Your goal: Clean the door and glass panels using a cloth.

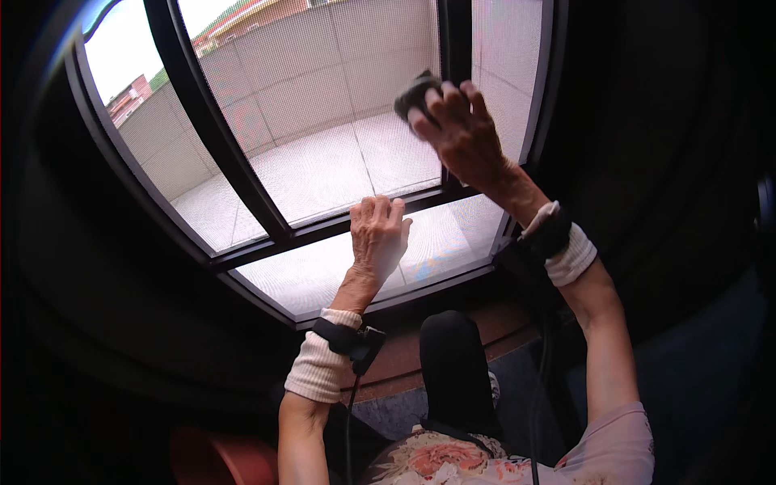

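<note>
My right hand grips a dark grey cloth or sponge, slightly blurred, in front of the screen near the dark upright bar. Its exact material I cannot tell. My left hand rests with curled fingertips on the dark horizontal rail and holds no object. Both hands are at a dark-framed door or window with fine mesh screen in several panels, the lowest one below the rail.
Through the mesh appear a pale floor and a tiled wall. A red bucket or basin stands at lower left. Cables hang from the black straps on both wrists. Below the frame runs a reddish sill, beside my bent knee.
</note>
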`<state>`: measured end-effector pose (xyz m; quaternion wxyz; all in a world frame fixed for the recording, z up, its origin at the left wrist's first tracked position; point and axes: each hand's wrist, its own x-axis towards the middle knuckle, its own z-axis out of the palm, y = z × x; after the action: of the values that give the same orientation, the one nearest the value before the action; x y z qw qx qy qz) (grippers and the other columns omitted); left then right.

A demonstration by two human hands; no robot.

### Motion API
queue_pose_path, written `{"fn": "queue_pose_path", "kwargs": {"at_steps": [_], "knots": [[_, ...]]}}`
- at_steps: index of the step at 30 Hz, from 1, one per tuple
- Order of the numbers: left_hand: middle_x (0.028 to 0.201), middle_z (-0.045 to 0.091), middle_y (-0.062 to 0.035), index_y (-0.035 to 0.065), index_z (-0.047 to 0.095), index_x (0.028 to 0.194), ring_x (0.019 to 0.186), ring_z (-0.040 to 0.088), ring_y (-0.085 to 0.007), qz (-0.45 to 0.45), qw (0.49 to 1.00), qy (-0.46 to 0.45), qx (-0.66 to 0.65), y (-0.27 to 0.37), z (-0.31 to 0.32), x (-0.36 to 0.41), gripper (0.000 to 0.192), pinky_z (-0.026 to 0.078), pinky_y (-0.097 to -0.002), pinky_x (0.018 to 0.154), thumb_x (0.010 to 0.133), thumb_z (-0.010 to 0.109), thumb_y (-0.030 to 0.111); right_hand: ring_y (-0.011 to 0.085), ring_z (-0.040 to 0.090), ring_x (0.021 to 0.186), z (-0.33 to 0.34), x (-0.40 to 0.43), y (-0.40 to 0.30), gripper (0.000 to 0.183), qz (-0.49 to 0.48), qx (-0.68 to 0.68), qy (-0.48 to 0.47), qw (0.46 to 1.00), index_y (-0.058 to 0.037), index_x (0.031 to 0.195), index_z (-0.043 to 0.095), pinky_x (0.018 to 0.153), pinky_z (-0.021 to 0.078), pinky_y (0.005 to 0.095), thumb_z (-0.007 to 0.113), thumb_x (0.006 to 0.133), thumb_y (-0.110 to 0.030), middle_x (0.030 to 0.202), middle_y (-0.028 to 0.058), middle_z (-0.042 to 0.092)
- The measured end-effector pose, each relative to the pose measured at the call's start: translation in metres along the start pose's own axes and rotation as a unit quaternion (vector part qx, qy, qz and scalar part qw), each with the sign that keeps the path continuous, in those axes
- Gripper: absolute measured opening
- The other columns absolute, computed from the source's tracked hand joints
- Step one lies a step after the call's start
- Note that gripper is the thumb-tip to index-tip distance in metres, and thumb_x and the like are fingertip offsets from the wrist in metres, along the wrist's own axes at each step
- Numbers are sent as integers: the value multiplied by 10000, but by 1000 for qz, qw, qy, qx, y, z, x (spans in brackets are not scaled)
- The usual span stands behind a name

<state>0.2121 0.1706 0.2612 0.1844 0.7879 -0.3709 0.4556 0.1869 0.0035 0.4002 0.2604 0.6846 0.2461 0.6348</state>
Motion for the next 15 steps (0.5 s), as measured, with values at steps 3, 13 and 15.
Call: {"fn": "queue_pose_path", "kwargs": {"at_steps": [3, 13, 15], "knots": [[870, 537, -81, 42, 594, 937, 854, 518, -228, 5, 998, 3, 65, -11, -35, 5, 366, 406, -378, 732, 633, 768, 150, 227, 513, 864, -9, 45, -11, 278, 26, 22, 26, 999, -79, 945, 587, 843, 392, 414, 685, 697, -156, 894, 87, 529], [811, 493, -75, 56, 530, 864, 769, 491, -201, 34, 988, -7, 151, -10, -32, 20, 175, 391, -352, 659, 726, 638, 57, 245, 546, 927, 3, -5, -27, 221, -43, 102, -50, 993, -90, 976, 600, 917, 344, 458, 624, 761, -135, 912, 111, 570], [809, 492, -73, 57, 533, 868, 756, 486, -196, 35, 987, -13, 154, -19, -30, 10, 142, 389, -351, 648, 740, 589, 29, 260, 535, 947, 3, 27, -15, 255, -7, 77, -1, 997, -82, 999, 587, 921, 339, 444, 621, 751, -125, 927, 119, 561]]}}
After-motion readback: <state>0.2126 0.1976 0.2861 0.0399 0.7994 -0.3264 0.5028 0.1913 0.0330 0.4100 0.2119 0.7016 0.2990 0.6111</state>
